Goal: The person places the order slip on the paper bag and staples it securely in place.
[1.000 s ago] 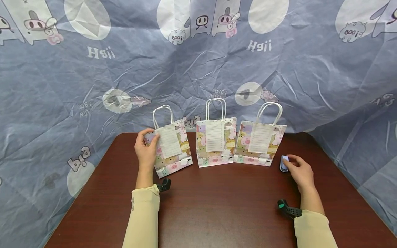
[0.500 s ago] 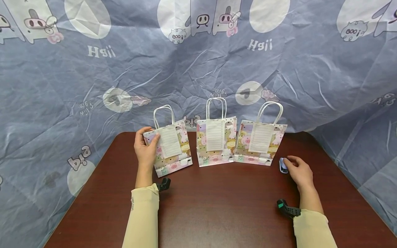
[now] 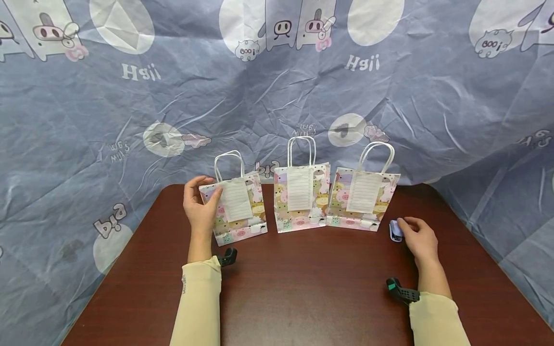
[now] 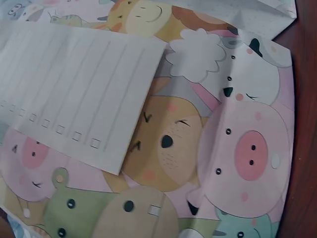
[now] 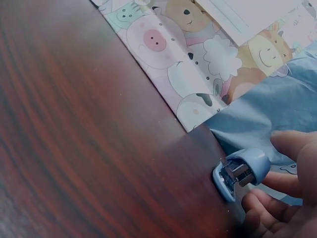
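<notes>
My left hand (image 3: 200,207) pinches the upper left edge of a paper gift bag (image 3: 258,206), thumb in front and fingers behind. The bag has cartoon animals, white twisted handles and a lined white card (image 3: 236,199) on its front; it leans slightly. The left wrist view shows its printed front (image 4: 171,134) close up, with the checkbox-lined card. By the table's right side, my right hand (image 3: 421,240) is beside a small blue stapler (image 3: 396,231) on the table. In the right wrist view, its loosely bent fingers are spread around the rear of the stapler (image 5: 255,163).
Two matching gift bags with lined cards, a middle one (image 3: 321,194) and a right one (image 3: 339,204), stand along the back of the dark wood table (image 3: 303,288). Behind them hangs a blue cartoon-print cloth (image 3: 195,86).
The left bag has shifted slightly down and left with my left hand and stands a bit straighter. The stapler has come down onto the table, and my right fingers have loosened from it.
</notes>
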A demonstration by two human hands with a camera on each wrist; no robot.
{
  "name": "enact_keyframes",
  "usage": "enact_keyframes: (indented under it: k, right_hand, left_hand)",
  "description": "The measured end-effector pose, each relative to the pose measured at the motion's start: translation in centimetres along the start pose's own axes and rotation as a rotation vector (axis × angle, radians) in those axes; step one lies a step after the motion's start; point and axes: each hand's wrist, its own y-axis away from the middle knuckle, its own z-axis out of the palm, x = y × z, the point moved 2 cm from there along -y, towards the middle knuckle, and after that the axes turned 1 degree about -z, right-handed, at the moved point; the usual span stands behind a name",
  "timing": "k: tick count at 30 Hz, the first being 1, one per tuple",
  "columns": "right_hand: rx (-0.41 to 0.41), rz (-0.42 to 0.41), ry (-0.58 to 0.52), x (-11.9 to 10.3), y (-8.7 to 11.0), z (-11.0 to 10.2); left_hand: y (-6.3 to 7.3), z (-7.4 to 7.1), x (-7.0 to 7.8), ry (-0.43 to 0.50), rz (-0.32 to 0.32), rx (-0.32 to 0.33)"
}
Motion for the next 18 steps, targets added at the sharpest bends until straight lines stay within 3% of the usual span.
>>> enact_keyframes:
  k: [3,8,11,14,16,18]
  right_hand:
    - [0.056,0.007,-0.005,0.0,0.0,-0.1]
    - [0.137,0.033,-0.054,-0.1,-0.1,-0.9]
    - [0.220,0.041,-0.122,-1.2,0.1,-1.7]
    - [0.304,-0.025,-0.213,-3.5,1.0,-2.7]
    - [0.348,-0.123,-0.251,-5.6,2.0,-3.3]
    - [0.373,-0.248,-0.272,-7.8,3.4,-3.5]
  left_hand:
    - [-0.2,0.1,1.3,-0.050,0.075,0.098]
    - [-0.5,0.7,5.2,-0.180,0.239,0.292]
    - [-0.7,1.2,6.5,-0.183,0.344,0.342]
    - [-0.9,2.0,7.3,-0.145,0.404,0.286]
    - [-0.7,2.8,7.6,-0.111,0.416,0.174]
    - [-0.2,3.7,8.0,-0.111,0.408,0.008]
